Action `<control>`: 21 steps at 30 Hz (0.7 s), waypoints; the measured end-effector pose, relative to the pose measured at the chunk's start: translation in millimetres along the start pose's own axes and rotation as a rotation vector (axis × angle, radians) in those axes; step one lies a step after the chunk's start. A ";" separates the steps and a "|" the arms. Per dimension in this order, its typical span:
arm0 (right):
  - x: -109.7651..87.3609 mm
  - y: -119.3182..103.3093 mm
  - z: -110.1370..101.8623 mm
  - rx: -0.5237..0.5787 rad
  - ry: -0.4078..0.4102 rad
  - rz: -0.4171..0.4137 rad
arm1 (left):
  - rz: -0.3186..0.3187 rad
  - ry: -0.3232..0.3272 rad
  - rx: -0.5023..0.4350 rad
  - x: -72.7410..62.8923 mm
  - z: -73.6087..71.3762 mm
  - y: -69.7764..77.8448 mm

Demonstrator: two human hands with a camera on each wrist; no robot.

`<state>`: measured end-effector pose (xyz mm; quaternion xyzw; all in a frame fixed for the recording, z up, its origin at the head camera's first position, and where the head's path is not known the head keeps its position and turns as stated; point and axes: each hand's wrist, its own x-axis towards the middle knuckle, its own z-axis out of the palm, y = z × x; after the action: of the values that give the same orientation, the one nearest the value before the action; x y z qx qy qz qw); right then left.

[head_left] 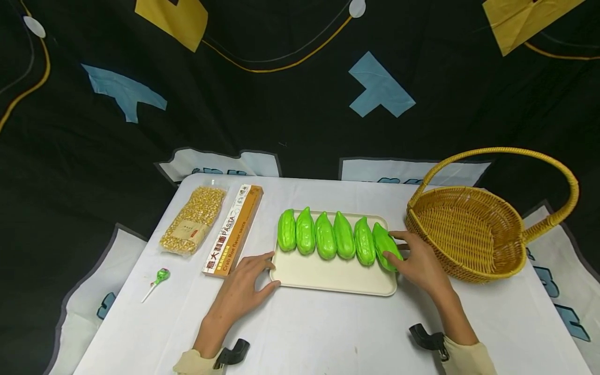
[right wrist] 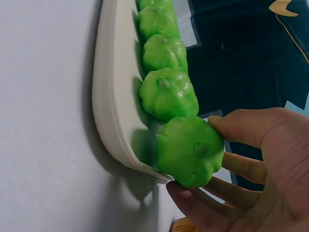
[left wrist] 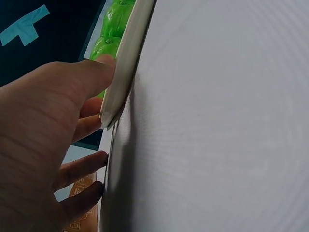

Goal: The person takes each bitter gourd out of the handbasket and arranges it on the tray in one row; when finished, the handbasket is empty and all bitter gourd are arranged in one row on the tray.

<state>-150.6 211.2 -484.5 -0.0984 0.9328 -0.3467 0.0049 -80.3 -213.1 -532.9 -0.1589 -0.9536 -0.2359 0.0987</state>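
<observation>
Six-odd, several glossy green bitter melons [head_left: 344, 234] lie side by side on a cream tray [head_left: 328, 278]. At the tray's right end my right hand [head_left: 419, 260] pinches the last bitter melon [head_left: 385, 245] between thumb and fingers. The right wrist view shows this bitter melon [right wrist: 188, 152] end-on, against its neighbour and over the tray rim. My left hand [head_left: 246, 281] is at the tray's left end, thumb and forefinger touching the rim near the front corner. In the left wrist view the thumb [left wrist: 104, 67] lies along the tray wall, other fingers spread.
A wicker basket [head_left: 469, 234] with a tall handle stands right of the tray. On the left are a pasta box [head_left: 234, 229], a bag of corn kernels [head_left: 194, 219] and a lollipop [head_left: 161, 276]. Dark printed cloth [head_left: 281, 120] hangs behind the white table [head_left: 323, 333].
</observation>
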 end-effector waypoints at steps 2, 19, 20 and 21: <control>0.9 0.4 2.6 -0.001 0.001 0.001 | -0.001 0.000 0.002 0.1 0.2 -0.1; 3.5 3.7 18.5 -0.017 0.047 0.048 | -0.055 -0.054 0.006 -1.7 1.2 11.0; 3.4 3.8 18.9 -0.021 0.048 0.047 | -0.066 -0.064 0.002 -2.0 0.3 12.7; 3.2 4.0 19.3 -0.023 0.048 0.044 | -0.077 -0.072 -0.004 -2.6 -0.7 14.5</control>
<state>-152.9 201.1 -501.5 -0.0694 0.9385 -0.3381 -0.0111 -72.7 -201.9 -526.9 -0.1307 -0.9615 -0.2354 0.0547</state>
